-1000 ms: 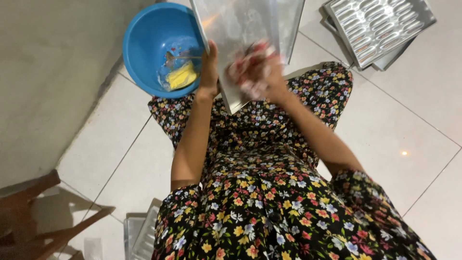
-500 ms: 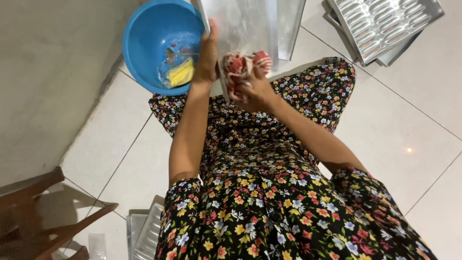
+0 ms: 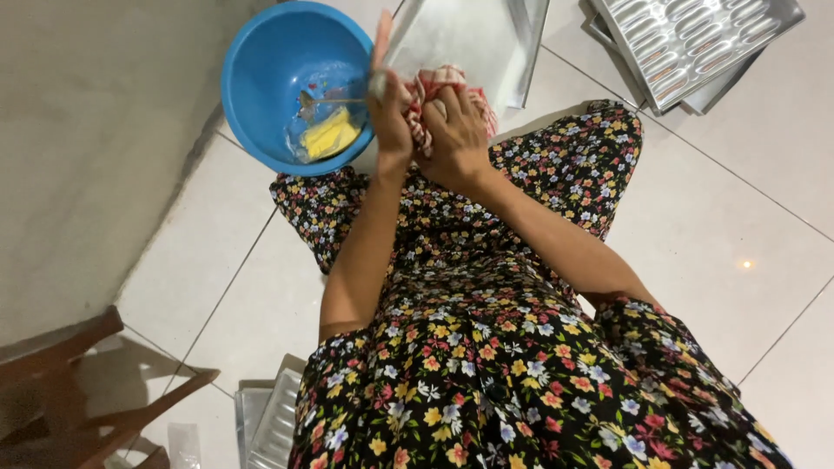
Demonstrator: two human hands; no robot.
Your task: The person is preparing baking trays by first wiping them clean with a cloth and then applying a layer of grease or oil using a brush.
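I am seated on a tiled floor in a dark floral dress. My left hand (image 3: 389, 113) grips the near edge of a flat metal baking tray (image 3: 469, 35) held over my lap. My right hand (image 3: 456, 139) is closed on a red-and-white checked cloth (image 3: 434, 91) pressed against the tray's surface. Just left of my hands stands a blue plastic bowl (image 3: 261, 78) holding a yellow lump and a metal utensil inside a clear bag.
A stack of metal moulded baking trays (image 3: 695, 43) lies at the upper right. More metal trays (image 3: 269, 421) sit on the floor at the lower left, beside a wooden stool (image 3: 78, 408). A grey wall runs along the left.
My right hand with the cloth has moved down and leftward across the tray, close against my left hand. The view has shifted slightly.
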